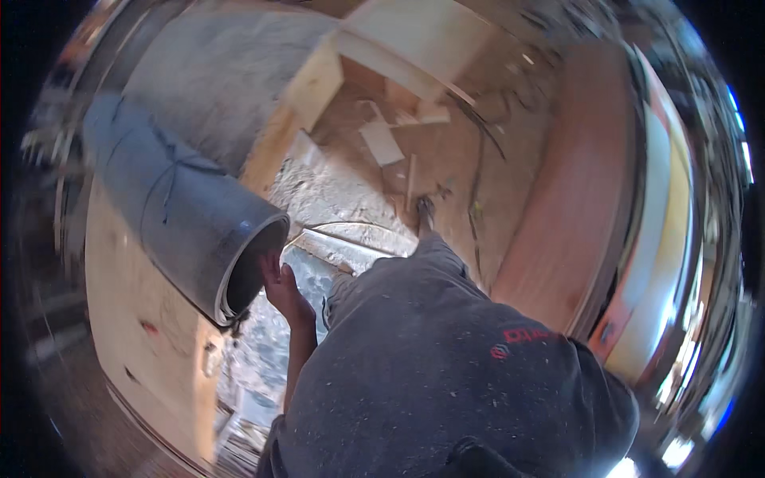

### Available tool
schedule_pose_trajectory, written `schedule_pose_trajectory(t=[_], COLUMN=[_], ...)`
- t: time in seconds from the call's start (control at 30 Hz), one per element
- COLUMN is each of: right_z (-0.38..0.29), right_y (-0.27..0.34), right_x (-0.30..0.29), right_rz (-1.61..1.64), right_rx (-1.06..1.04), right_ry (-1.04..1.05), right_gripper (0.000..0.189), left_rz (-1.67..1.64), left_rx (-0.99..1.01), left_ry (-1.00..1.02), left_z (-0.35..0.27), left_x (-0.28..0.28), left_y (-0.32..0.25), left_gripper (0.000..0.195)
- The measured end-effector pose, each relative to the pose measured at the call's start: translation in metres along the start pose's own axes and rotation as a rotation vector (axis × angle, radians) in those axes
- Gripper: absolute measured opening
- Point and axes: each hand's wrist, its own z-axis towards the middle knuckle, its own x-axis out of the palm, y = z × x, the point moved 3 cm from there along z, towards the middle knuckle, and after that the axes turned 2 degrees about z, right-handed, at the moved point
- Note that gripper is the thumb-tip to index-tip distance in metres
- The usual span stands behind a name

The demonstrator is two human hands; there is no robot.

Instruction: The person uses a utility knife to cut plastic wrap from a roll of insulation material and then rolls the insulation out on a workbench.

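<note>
My left hand (284, 293) is raised beside the mouth of a large grey rolled sheet (191, 203), with fingers extended and thumb apart. Its fingertips overlap the roll's dark hollow end in my view; I cannot tell whether they touch the rim. Nothing is in that hand. A dark cord (173, 161) is tied around the roll, which lies on its side on a pale wooden board surface (143, 287). My right hand is out of view, hidden beyond my dark, dust-flecked top (430, 370).
Wood offcuts (382, 143) and a dark cable (476, 197) lie on the brown floor near my foot (425, 209). Large reddish-brown panels (568, 197) stand along the right. Ahead is a pale box-like panel (418, 42), blurred. Dusty debris (334, 185) covers the ground beside the roll.
</note>
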Motion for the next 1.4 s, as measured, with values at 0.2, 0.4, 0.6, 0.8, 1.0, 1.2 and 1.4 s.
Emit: schedule_pose_trajectory(t=[0.2,0.4,0.6,0.8,1.0,1.2,1.4], right_z=[0.189,0.319,0.303,0.282,0.175,0.157,0.173], right_y=[0.084,0.327,0.539,0.585,0.682,0.825,0.969], right_x=[-0.224,-0.442,-0.415,-0.267,-0.152,-0.113,-0.072], right_rz=[-0.795,-0.911,0.652,-0.072,-0.405,-0.554,-0.627], right_rx=[-0.507,-1.035,-0.779,-0.927,-1.228,-1.705,-1.835], right_ry=[-0.008,-0.767,-0.090,-0.185,0.128,-0.031,-0.034], right_gripper=[0.020,0.025,0.012,0.019,0.018,0.026,0.036], left_rz=[-0.357,-0.528,-0.587,-0.591,-0.597,-0.591,-0.605], left_rx=[0.253,0.219,0.029,0.018,-0.024,0.094,0.325], left_ry=[-0.489,-0.725,-0.962,-0.910,-0.987,-1.262,-1.497], left_z=[0.035,0.071,0.081,0.092,0.073,0.084,0.104], left_x=[0.037,0.068,0.079,0.080,0.071,0.083,0.090], left_y=[-0.007,-0.047,-0.039,-0.043,-0.038,-0.033,-0.045], left_gripper=[0.097,0.062,0.041,0.039,0.037,0.058,0.054])
